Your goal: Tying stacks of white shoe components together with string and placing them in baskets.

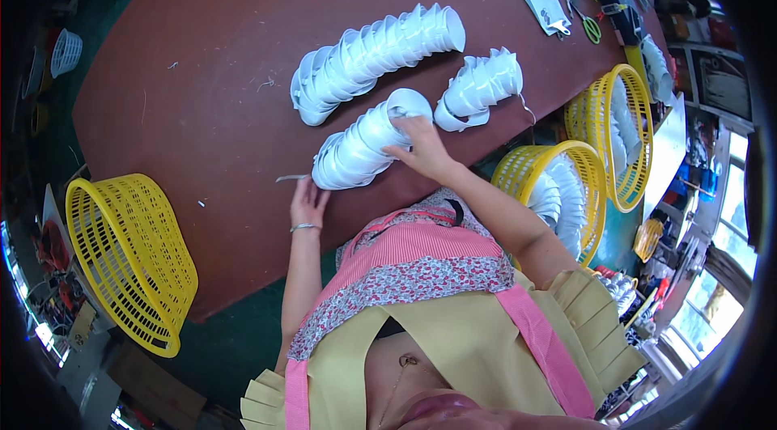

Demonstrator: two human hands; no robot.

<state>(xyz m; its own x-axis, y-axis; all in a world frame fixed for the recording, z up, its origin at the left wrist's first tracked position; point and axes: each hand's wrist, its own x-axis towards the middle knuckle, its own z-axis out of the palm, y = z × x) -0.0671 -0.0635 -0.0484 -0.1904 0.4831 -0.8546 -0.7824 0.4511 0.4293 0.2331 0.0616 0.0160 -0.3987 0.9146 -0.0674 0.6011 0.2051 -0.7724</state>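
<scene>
While the right hand point(425, 148) has hold of the right end of the near white stack point(356, 151), fingers over the rim at the hollow end and thumb along the near side, the left hand point(306, 202) sits at the other end, fingertips up by a pale strip point(290, 177) poking out to the left. Can't tell if those fingertips pinch the strip or only rest against the stack.

Stack is nested, cup-like shells lying aslant close to the near edge of the table point(202, 90); can't see whether it's fully bearing on the top. Main risk, I'd say: the column bowing or fanning apart if the two ends get unequal push, since nothing visible props the middle. Second: an end shell denting if the right thumb bears too hard on what looks like thin wall. Third: a roll off the near edge if the right grip slackens.

Further out, the long white stack point(376, 58) lies just beyond, and the short white stack point(486, 82) sits just right of the right hand. A swing of that wrist could knock the short one. Its loose string point(528, 110) trails toward the right table edge, so a snag on the near yellow basket point(506, 167) is possible.
</scene>
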